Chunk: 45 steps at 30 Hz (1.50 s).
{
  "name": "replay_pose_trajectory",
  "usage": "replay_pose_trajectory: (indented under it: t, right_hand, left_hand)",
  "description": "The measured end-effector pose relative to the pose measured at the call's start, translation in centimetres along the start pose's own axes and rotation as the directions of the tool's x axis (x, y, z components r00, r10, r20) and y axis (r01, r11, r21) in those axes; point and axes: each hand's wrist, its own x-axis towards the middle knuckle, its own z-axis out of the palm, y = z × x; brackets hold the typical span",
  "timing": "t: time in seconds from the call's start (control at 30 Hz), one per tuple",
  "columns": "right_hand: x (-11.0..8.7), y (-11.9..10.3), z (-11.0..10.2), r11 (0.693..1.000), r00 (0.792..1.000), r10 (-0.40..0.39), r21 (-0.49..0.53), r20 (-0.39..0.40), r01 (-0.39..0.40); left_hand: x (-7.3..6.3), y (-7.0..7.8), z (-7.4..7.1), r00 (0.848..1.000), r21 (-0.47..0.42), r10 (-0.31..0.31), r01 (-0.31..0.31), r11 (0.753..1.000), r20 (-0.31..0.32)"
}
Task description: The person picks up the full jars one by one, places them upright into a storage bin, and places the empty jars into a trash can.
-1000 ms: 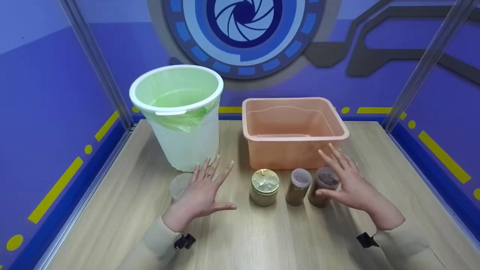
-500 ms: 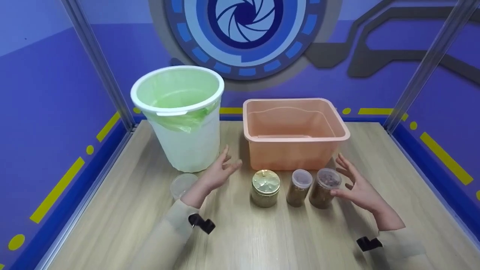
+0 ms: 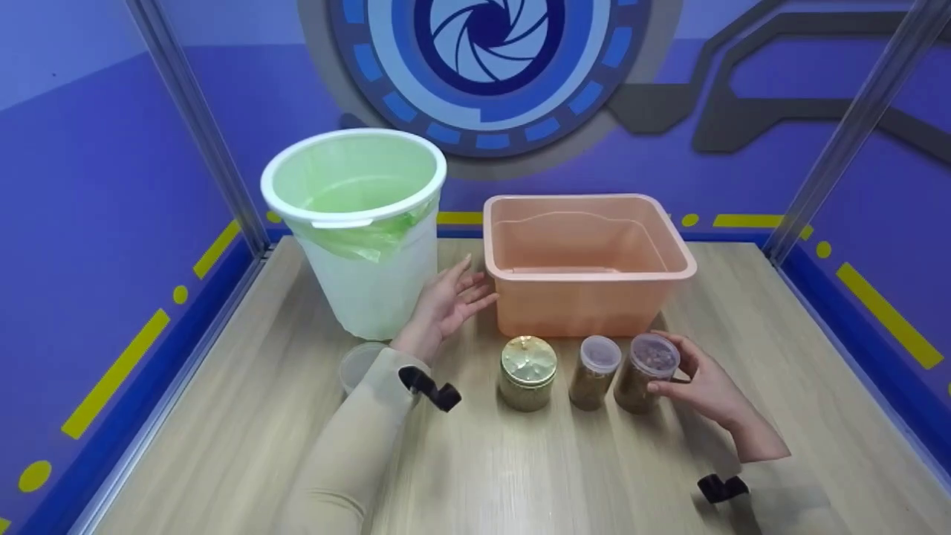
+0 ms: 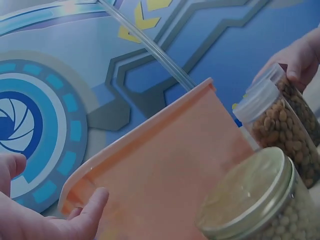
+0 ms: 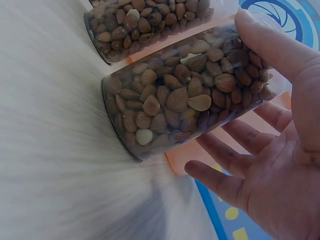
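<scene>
Closest in, the left sleeve runs up over the pale wood-grain table, and a black clip sits at its cuff. A second black clip is at the right wrist. The right hand is at the rightmost jar, which stands upright on the table: the thumb lies on the jar's near side and fingers reach round the back, though how firmly they press I cannot tell. That jar is packed with brown nuts under a clear lid.

Just left of it stands a slimmer jar of similar nuts, then a gold-lidded jar with pale round contents. Farther left, a translucent container is partly covered by the left sleeve. Beyond these, the left hand holds nothing, its fingers loosely apart, between the white bin and the pink tub; whether its fingertips touch the tub is unclear. A green liner hangs over the bin's front. Behind rises a blue-purple wall with a round emblem.
</scene>
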Motion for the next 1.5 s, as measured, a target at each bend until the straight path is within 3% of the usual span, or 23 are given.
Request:
replay_pose_trajectory:
  t: [0.27,0.37,0.53,0.93,1.13,1.27,1.5]
  right_hand:
    - [-0.1,-0.1,0.1,1.000,1.000,-0.021,0.008,0.004,0.021]
    - [-0.1,-0.1,0.1,1.000,1.000,-0.028,0.007,0.001,0.028]
    - [0.0,0.0,0.0,0.999,0.999,-0.039,-0.002,-0.009,0.039]
    - [-0.2,-0.8,-0.7,0.998,0.999,-0.029,-0.053,-0.017,0.029]
    - [-0.2,-3.9,-2.3,0.996,1.000,-0.005,-0.091,-0.026,0.002]
    - [0.4,-7.0,-3.4,0.994,0.994,-0.097,-0.055,-0.055,0.094]
    - [2.9,-12.4,-4.4,0.967,0.963,-0.239,0.056,-0.124,0.247]
  left_hand:
    - [0.9,0.1,1.8,1.000,-0.055,0.008,-0.010,0.998,-0.030]
    - [1.3,-0.1,2.1,0.999,-0.027,0.018,-0.019,0.999,-0.032]
    - [2.0,-0.5,2.2,0.999,0.027,0.043,-0.042,0.999,-0.025]
    - [2.4,-1.1,2.2,0.998,0.003,0.061,-0.061,0.998,-0.015]
    - [2.4,-1.3,2.1,0.998,-0.006,0.069,-0.069,0.998,-0.004]
    - [2.4,-1.3,2.0,0.997,-0.004,0.080,-0.080,0.997,-0.007]
    - [2.4,-1.3,1.8,0.997,-0.007,0.082,-0.082,0.997,-0.007]
